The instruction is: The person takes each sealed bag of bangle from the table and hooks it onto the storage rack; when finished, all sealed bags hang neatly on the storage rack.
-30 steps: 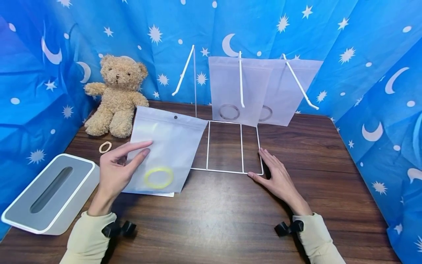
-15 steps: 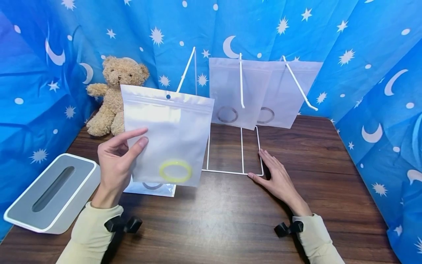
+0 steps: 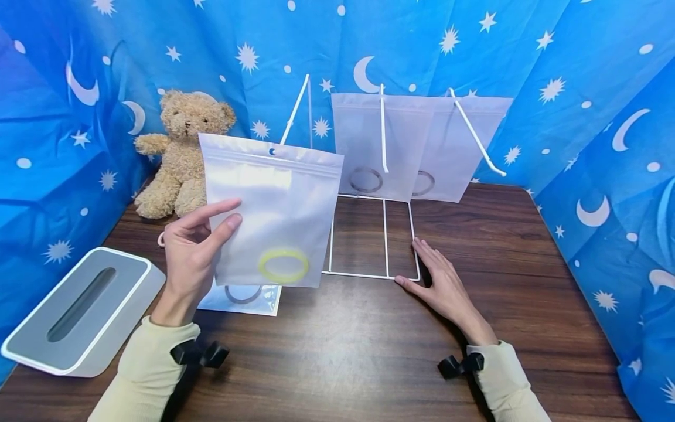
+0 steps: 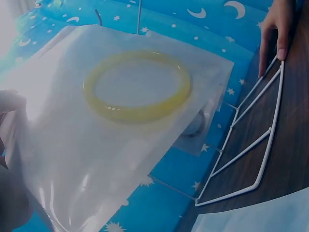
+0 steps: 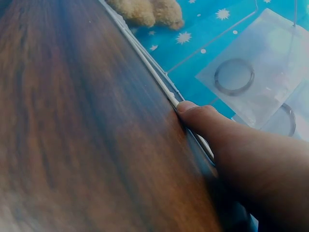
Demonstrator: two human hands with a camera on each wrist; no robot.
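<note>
My left hand (image 3: 197, 252) pinches the left edge of a frosted zip bag (image 3: 274, 217) between thumb and fingers. The bag is held upright, and a yellow ring, likely a bangle (image 3: 283, 265), shows through its lower part. A small hole pierces the bag's top edge, in front of the left hook (image 3: 295, 109) of a white wire display rack (image 3: 387, 234). My right hand (image 3: 445, 284) rests on the front right corner of the rack's base, fingers straight. Two more bags, each with a dark ring, hang on the middle hook (image 3: 384, 129) and right hook (image 3: 477, 132).
Another bag (image 3: 211, 300) with a dark ring lies on the wooden table (image 3: 337, 363), below the held one. At the left stand a grey-topped tissue box (image 3: 81, 310) and a teddy bear (image 3: 187, 146). A blue star-patterned curtain (image 3: 263, 47) closes the back and sides.
My left hand has raised the bag with the yellow bangle off the table and tilted it upright, then shifted it slightly right. The bag underneath has come into view. My right hand stays put.
</note>
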